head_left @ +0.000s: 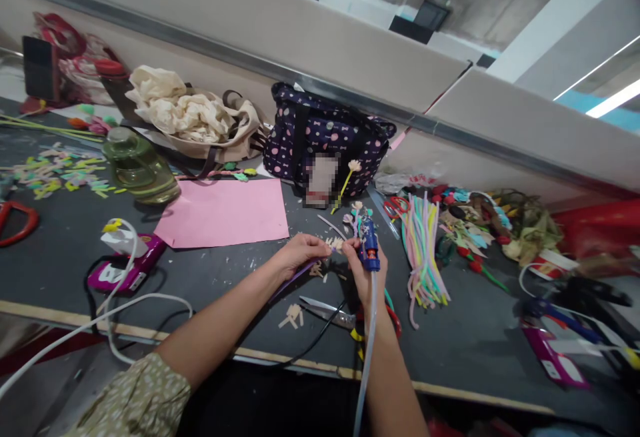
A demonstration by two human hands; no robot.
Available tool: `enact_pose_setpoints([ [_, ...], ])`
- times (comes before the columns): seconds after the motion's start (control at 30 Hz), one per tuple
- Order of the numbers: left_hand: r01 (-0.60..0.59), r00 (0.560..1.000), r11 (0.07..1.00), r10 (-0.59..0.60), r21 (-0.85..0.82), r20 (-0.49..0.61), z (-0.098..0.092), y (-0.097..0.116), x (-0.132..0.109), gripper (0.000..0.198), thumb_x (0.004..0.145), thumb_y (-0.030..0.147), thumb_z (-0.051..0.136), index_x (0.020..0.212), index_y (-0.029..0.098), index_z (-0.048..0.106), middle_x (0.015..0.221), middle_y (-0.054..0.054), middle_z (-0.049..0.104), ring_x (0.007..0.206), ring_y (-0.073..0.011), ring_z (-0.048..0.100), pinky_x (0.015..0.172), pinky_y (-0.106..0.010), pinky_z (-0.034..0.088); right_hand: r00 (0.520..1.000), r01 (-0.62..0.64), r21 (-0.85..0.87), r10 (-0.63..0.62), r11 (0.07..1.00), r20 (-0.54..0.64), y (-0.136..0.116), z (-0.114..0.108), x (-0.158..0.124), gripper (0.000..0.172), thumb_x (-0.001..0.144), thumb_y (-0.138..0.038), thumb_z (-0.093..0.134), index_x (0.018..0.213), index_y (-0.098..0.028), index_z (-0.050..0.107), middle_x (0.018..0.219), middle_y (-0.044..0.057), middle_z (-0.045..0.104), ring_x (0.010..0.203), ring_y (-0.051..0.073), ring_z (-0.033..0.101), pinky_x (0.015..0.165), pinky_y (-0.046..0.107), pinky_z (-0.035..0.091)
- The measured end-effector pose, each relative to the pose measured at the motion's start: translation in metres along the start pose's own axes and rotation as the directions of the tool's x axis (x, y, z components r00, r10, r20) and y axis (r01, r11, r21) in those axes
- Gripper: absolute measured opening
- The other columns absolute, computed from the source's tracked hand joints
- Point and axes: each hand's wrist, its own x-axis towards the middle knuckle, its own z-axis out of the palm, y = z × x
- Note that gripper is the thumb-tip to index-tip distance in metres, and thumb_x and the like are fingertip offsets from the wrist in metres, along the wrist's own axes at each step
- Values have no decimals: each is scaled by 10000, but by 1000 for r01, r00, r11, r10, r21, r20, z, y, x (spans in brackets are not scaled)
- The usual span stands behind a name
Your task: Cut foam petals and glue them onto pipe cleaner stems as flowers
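Near the middle of the dark table, my left hand [302,254] pinches a small cream flower piece [335,244] on a purple stem [295,278]. My right hand [367,267] is wrapped round a blue glue gun [371,243], its thumb and finger close to the same flower piece. A pale cable runs down from the gun along my right forearm. Cream pieces [293,317] lie below my hands, beside scissors [327,310] whose handles are partly hidden by my right forearm. Small finished-looking flowers [356,217] lie just behind the gun.
A pink sheet [230,213] and green bottle [143,167] are at left, near a magenta box [127,263] with a white cable. Behind stands a dotted bag [330,133]. Fuzzy pastel stems [425,250] lie at right, with another magenta box [555,357] farther right.
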Motion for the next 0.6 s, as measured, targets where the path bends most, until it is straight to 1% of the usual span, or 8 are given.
enact_pose_setpoints([
  [0.17,-35,999,999,35,19,-13,1,0,0,274,536,318,794,608,98,649,558,-21,594,488,-83,478,497,-214,333,1000,-8,-44,8,999,-9,-1,-3,0,222,751,-380,640,796,-181,553,783,22,639,637,133,557,622,266,452],
  [0.3,-41,999,999,42,30,-13,1,0,0,267,545,317,789,616,100,651,550,-16,586,481,-79,468,488,-210,321,1000,2,-72,-3,997,-9,2,-4,0,216,761,-384,627,819,-181,582,775,20,627,633,132,547,625,273,448],
  [0.5,8,1000,1000,-8,-24,-5,-3,-3,4,271,544,314,789,653,102,661,558,-26,606,465,-87,495,476,-215,340,998,-20,-4,20,1000,-56,0,-2,0,256,720,-396,661,799,-187,535,780,23,611,623,132,533,602,276,452],
  [0.6,20,1000,997,-19,-76,20,-5,-4,5,279,552,309,786,682,98,658,557,-21,603,454,-84,495,475,-215,346,1000,-15,6,15,1000,-19,0,0,0,258,708,-386,672,769,-190,515,755,13,603,601,122,520,591,269,450],
])
